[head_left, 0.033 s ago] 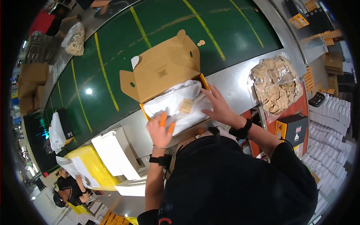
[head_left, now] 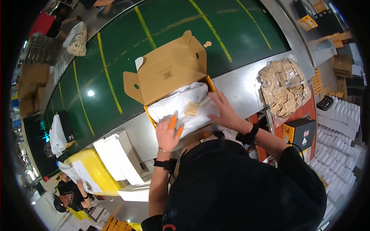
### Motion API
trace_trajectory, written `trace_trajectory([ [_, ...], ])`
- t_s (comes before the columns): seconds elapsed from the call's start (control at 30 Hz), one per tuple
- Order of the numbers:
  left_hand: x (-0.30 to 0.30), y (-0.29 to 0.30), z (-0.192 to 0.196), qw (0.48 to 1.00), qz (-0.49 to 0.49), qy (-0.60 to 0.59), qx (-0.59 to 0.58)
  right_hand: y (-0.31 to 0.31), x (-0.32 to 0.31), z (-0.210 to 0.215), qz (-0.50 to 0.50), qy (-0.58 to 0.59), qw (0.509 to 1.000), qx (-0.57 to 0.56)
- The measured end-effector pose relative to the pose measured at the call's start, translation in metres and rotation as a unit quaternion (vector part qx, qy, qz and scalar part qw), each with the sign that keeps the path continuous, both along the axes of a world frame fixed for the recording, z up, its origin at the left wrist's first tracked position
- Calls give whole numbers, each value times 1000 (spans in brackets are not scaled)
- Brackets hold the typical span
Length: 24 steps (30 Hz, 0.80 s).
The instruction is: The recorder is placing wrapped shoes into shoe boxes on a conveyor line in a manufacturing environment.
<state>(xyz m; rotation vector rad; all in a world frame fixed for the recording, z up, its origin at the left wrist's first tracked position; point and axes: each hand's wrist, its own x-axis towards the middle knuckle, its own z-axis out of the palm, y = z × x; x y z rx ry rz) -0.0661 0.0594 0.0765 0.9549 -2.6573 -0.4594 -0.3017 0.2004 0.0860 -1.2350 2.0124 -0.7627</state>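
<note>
A cardboard shoebox-style carton (head_left: 173, 67) with a brown inside and a yellow-orange rim stands before me, its lid flipped back. White tissue paper (head_left: 198, 92) fills it, covering whatever lies beneath. On the paper rests a small square tan packet (head_left: 191, 108). My left hand (head_left: 167, 134), with orange covers on two fingers, touches the paper at the near left corner, fingers apart. At the right end of the carton, my right hand (head_left: 226, 112) lies over the rim and paper with thumb and fingers spread. Neither hand grips anything.
A green conveyor belt (head_left: 115, 50) with yellow lines runs behind the carton. A clear bag of tan packets (head_left: 285, 86) sits to the right, above a black box (head_left: 300, 133). White cartons (head_left: 117, 158) and a yellow-wrapped stack (head_left: 90, 169) stand left, near another person (head_left: 73, 194).
My left hand has shifted slightly to the right along the near edge of the paper. The right hand, carton and tan packet have barely moved.
</note>
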Motion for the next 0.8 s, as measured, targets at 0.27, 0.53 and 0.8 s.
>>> trace_trajectory([
  [0.27,10,-1,-36,992,-82,-65,78,15,37,-24,-20,60,998,-21],
  [0.53,7,-9,-41,984,-77,-106,121,2,19,-59,2,-93,994,54],
  [0.8,30,-14,-2,989,-38,41,137,-29,-55,-17,-63,-359,919,150],
])
